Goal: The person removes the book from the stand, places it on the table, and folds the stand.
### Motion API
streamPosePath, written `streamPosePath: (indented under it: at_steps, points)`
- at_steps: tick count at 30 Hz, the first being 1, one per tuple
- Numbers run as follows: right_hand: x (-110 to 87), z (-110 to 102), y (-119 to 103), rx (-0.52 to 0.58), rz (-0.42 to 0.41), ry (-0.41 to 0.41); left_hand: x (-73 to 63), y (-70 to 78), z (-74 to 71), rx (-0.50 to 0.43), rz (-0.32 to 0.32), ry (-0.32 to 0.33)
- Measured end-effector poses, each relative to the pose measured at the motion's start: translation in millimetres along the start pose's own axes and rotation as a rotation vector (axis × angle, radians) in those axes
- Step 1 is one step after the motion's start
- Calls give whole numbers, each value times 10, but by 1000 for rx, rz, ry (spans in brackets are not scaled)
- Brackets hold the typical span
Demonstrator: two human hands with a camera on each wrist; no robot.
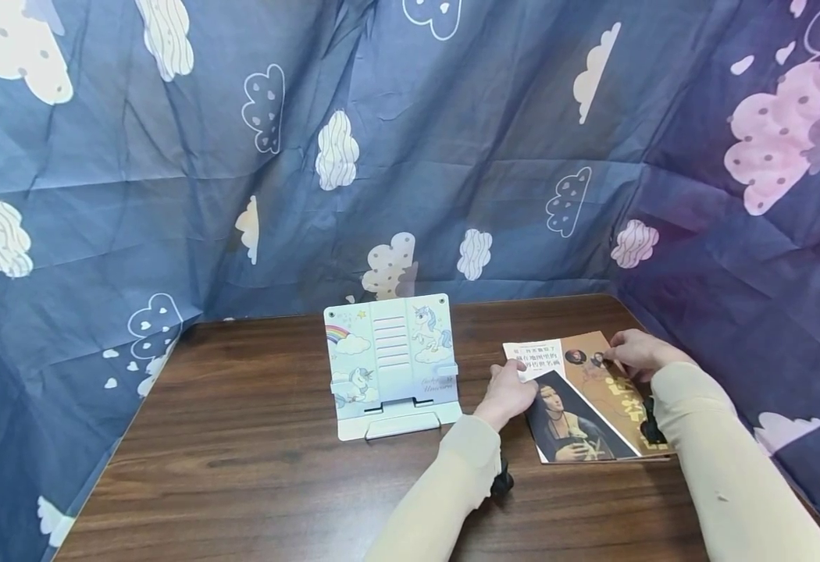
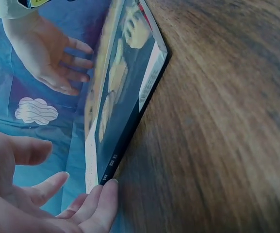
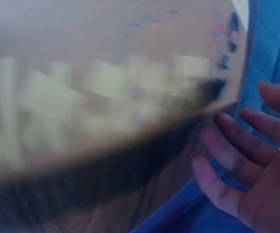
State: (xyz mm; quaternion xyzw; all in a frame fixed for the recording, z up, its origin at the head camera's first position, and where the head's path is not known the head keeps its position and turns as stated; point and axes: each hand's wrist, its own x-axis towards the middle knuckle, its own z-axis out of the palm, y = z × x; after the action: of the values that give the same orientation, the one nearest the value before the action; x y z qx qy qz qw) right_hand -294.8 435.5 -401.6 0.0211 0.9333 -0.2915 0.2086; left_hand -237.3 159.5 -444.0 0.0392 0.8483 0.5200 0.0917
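Observation:
A book (image 1: 572,425) lies flat on the table, with a painted portrait and a brown area with yellow lettering on its cover. At its left edge is my left hand (image 1: 508,393); in the left wrist view the fingertips of this hand (image 2: 89,206) touch the corner by the dark spine (image 2: 120,148), thumb apart. My right hand (image 1: 638,351) is at the upper right edge. Seen from the right wrist, that hand (image 3: 256,160) has its fingers spread beside the brown cover (image 3: 106,34), thumb off it. Whether its fingertips touch the edge, I cannot tell.
Left of the book, a pale unicorn-patterned book stand (image 1: 390,367) stands tilted on the brown wooden table (image 1: 241,468). Blue cloud-print cloth (image 1: 410,156) hangs behind the table and along its right side.

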Motion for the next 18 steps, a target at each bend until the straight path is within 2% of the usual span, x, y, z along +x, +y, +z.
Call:
streamPosePath:
  at_steps: [6, 11, 18]
  points:
    - [-9, 17, -175, -73, -45, 75, 7, -49, -38, -23, 16, -16]
    - [77, 84, -425, -195, -168, 156, -14, -75, -84, 0, 11, -32]
    - [141, 76, -798, -318, -309, 252, -70, 93, -182, 62, 68, -81]
